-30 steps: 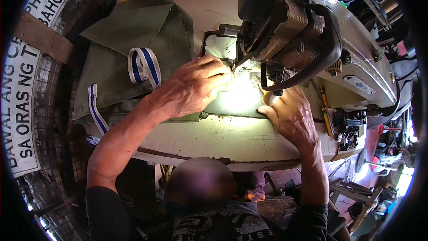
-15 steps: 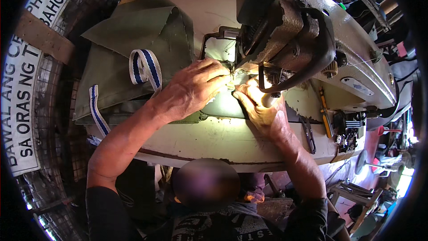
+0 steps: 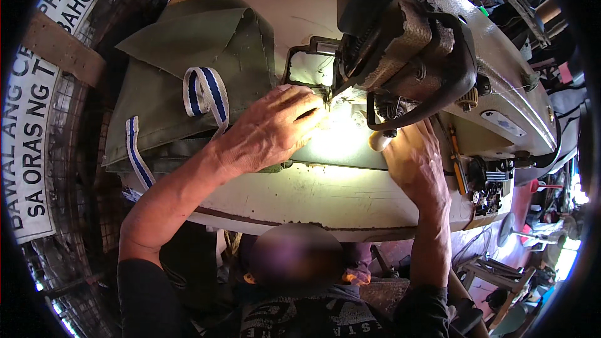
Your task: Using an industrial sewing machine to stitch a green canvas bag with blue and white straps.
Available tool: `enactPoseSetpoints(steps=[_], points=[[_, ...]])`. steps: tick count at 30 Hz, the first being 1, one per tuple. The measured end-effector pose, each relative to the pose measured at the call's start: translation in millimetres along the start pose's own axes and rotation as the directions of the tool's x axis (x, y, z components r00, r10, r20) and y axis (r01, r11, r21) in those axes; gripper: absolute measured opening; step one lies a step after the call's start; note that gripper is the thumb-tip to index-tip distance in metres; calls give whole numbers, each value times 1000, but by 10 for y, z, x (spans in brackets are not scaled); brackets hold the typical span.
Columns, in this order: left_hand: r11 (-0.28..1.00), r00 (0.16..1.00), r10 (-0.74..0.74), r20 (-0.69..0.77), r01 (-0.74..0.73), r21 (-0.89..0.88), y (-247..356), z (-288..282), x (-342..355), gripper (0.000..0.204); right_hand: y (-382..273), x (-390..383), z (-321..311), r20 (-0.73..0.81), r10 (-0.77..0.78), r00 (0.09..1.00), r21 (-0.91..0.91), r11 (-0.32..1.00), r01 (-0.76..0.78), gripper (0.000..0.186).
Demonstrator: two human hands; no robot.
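Observation:
My left hand (image 3: 275, 124) is closed at the needle area of a heavy sewing machine (image 3: 419, 44), its fingertips bunched together. What they pinch is hidden by the hand. A striped white and blue strap (image 3: 217, 97) loops over olive-green canvas (image 3: 181, 62) and passes under my left wrist. My right hand (image 3: 416, 156) is farther right, beside the pale bulb-like end (image 3: 379, 141) below the machine head. Its fingers reach up behind the machine parts and are hidden. Bright light falls on the machine bed between my hands.
An orange-handled tool (image 3: 460, 172) lies right of my right hand. Beyond it sits a small dark mechanism (image 3: 491, 178) at the table's right end. The pale worktable (image 3: 300, 194) has a worn front edge. Wire mesh and a white sign (image 3: 31, 156) stand at left.
My right hand has moved right, away from the needle area, and now covers the dark tool seen lying there before. My left hand stays by the needle.

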State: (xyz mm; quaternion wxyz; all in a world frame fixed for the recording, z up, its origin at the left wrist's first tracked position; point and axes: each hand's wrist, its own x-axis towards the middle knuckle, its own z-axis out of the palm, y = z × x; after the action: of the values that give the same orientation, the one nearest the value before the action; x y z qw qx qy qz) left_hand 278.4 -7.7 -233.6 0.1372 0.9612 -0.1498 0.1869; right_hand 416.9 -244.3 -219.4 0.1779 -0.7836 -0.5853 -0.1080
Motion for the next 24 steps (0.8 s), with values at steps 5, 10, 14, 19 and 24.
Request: enactPoseSetpoints(steps=[5,10,14,19,24], points=[[1000,998,17,-67,-18,-19,-4,1,9,31,-279,62,132,84,-150,985,68,987,144,30],[999,993,40,-107,-42,-18,-9,19,-19,27,-346,124,315,116,-183,976,201,967,158,34],[995,996,51,-72,-57,-82,-5,33,-59,23,-340,76,313,84,-147,986,218,968,126,33],[991,998,60,-25,-62,-115,-53,17,-46,27,-356,74,314,104,-131,986,188,976,110,33],[965,997,2,77,18,-261,-127,-19,-35,27,-310,61,313,27,-184,983,212,962,174,33]])
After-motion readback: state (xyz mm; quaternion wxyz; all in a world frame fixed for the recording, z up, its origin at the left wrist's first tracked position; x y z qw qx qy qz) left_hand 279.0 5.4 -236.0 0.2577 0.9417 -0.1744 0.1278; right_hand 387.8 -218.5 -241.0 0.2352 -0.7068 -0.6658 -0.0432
